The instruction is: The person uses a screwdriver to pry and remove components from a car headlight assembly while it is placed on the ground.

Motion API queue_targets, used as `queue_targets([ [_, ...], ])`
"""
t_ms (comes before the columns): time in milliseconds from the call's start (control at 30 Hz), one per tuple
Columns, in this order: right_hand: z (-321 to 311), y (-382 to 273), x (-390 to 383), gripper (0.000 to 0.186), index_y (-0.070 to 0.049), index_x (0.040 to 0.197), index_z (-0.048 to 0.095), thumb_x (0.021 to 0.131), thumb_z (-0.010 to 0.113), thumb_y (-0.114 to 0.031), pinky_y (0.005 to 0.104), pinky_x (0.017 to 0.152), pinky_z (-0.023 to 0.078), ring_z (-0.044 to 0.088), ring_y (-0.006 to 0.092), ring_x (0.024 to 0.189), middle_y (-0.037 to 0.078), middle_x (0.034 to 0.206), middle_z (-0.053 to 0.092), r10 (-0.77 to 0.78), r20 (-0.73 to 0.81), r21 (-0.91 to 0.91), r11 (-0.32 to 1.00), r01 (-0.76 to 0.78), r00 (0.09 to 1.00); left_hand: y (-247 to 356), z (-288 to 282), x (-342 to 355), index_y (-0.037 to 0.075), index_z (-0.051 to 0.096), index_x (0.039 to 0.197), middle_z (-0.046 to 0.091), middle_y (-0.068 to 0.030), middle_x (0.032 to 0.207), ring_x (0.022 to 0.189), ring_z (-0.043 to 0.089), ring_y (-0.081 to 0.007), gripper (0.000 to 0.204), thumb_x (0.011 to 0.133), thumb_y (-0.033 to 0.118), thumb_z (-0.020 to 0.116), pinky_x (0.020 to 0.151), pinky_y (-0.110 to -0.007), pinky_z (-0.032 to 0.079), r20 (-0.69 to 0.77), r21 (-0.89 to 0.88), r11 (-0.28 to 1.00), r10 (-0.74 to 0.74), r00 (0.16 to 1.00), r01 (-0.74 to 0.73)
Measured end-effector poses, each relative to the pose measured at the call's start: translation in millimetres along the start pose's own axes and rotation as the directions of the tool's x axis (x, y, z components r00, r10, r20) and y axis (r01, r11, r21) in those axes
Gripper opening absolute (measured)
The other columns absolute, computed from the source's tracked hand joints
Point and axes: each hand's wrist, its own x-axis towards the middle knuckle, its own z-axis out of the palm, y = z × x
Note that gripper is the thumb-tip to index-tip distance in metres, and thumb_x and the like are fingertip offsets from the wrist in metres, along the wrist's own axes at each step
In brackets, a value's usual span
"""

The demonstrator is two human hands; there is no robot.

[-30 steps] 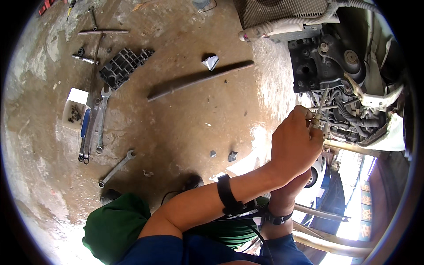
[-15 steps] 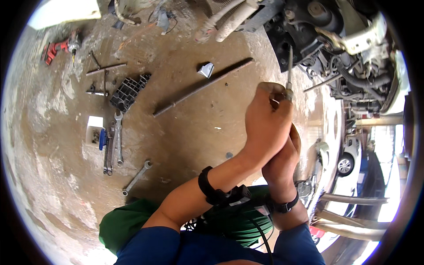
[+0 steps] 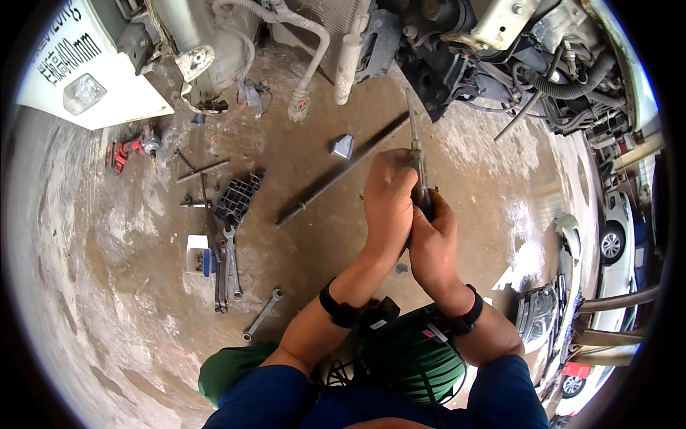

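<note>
Both my hands are closed around one long thin tool (image 3: pixel 421 171), which looks like a screwdriver with a dark handle and a slim metal shaft. My left hand (image 3: pixel 388 204) grips its upper part, thumb along the handle. Lower down, my right hand (image 3: pixel 434 250) wraps the handle's rear end and touches the left. The shaft points away from me, its tip beside dark vehicle parts (image 3: pixel 429 93); I cannot tell whether they touch. Under and left of the hands, a long metal bar (image 3: pixel 343 171) lies on the floor near a small grey-white block (image 3: pixel 342 146).
At left on the stained floor (image 3: pixel 114 236) lie a red power tool (image 3: pixel 133 149), a black grid-like part (image 3: pixel 239 199), several wrenches (image 3: pixel 231 264), a lone wrench (image 3: pixel 264 314) and a small white box (image 3: pixel 198 255). Exposed vehicle parts (image 3: pixel 564 86) and a white panel (image 3: pixel 86 86) stand ahead.
My hands and the tool have moved left and back from the vehicle parts, and more of the dark handle shows. The view has shifted, bringing in more of the vehicle front.
</note>
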Motion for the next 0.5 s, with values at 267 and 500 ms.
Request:
queue_targets([
  [267, -0.6, -3.7, -3.8, 0.023, 0.006, 0.103, 0.058, 0.087, 0.057, -0.011, 0.0298, 0.060, 0.048, 0.058, 0.0120, 0.070, 0.008, 0.078, 0.063, -0.076, -0.003, -0.147, 0.986, 0.075, 0.997, 1.9, -6.0, -0.9, 0.002, 0.062, 0.100, 0.058, 0.0002, 0.084, 0.074, 0.050, -0.0073, 0.018, 0.086, 0.006, 0.051, 0.067, -0.022, 0.042, 0.074, -0.010, 1.000, 0.025, 0.997, -0.024],
  [500, -4.4, -7.7, -5.7, 0.021, 0.006, 0.106, 0.057, 0.092, 0.052, -0.009, 0.0251, 0.054, 0.041, 0.051, 0.0075, 0.064, 0.003, 0.078, 0.060, -0.078, 0.030, -0.188, 0.979, 0.082, 0.996, 3.6, -5.7, -2.2, 0.001, 0.062, 0.101, 0.062, -0.0048, 0.087, 0.078, 0.054, -0.0114, 0.021, 0.088, 0.014, 0.051, 0.072, -0.026, 0.043, 0.117, 0.063, 0.996, -0.072, 0.990, 0.065],
])
